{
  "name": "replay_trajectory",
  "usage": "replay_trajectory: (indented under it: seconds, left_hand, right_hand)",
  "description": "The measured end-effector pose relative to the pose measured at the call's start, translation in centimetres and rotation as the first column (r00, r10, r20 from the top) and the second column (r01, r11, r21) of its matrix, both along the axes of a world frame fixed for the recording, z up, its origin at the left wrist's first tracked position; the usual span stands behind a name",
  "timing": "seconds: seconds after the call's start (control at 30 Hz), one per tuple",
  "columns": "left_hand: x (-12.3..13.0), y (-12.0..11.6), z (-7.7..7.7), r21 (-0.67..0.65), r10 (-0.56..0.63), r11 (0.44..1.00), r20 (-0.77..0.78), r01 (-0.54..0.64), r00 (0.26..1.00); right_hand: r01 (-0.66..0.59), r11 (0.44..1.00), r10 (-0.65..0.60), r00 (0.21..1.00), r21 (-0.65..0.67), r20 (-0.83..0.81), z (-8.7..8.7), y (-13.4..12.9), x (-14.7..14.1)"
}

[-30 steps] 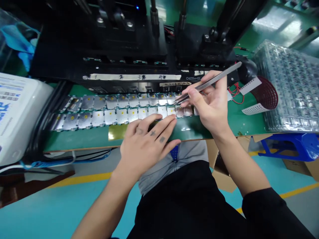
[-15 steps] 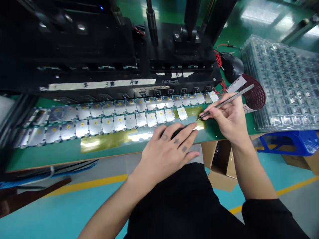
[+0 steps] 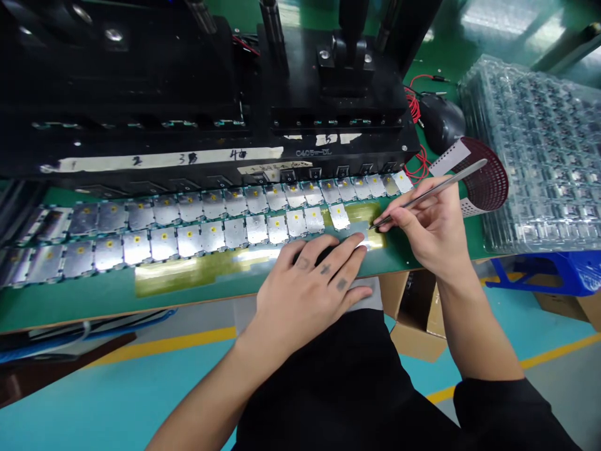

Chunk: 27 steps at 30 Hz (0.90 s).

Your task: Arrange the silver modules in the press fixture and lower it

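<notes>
left hand (image 3: pixel 312 288): open, flat on gold tape (image 3: pixel 188 274) | right hand (image 3: pixel 432 228): clamped on tweezers (image 3: pixel 434 198), tips at tape | foil plates (image 3: pixel 211 235): two rows on counter (image 3: pixel 94 307)

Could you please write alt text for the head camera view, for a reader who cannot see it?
A person's right hand holds slim metal tweezers, their tips at a gold strip, while the left hand rests on the green mat below two rows of yellow-dotted silver tabs. Stacked clear plastic trays lie right of a black machine.
</notes>
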<state>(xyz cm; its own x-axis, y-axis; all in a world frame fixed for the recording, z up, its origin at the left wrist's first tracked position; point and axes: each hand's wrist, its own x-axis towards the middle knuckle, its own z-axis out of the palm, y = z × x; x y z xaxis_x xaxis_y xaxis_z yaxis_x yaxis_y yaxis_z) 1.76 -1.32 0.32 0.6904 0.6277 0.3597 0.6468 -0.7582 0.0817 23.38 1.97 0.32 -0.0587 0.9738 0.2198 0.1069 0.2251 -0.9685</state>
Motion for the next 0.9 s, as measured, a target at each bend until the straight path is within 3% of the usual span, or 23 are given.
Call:
replay_trajectory:
  seconds: [0.47,0.57,0.63,0.8,0.9]
  left_hand:
    - [0.5,0.2,-0.2,-0.023,-0.012,1.0,0.043,0.013,0.999]
    - [-0.8,-0.2,0.4,-0.03,-0.104,0.993,0.154,0.11,0.983]
    - [-2.8,-0.6,0.9,-0.03,-0.101,0.993,0.23,0.111,0.968]
    - [-8.6,-0.7,1.0,0.014,0.176,0.984,0.15,-0.18,0.973]
    - [-10.2,-0.3,0.4,0.047,0.236,0.97,0.068,-0.24,0.969]
  right_hand:
    - [0.149,0.982,-0.162,0.982,-0.119,-0.102,0.6,0.1,0.4]
    - [0.168,0.983,-0.176,0.978,-0.073,-0.116,1.3,0.3,-2.0]
    - [0.122,0.992,-0.126,0.985,-0.035,-0.121,1.8,0.7,-4.5]
    - [-0.047,0.997,0.043,0.997,-0.062,-0.065,1.6,2.6,-10.8]
    - [-0.065,0.993,0.061,0.997,-0.103,-0.048,0.8,3.6,-12.6]
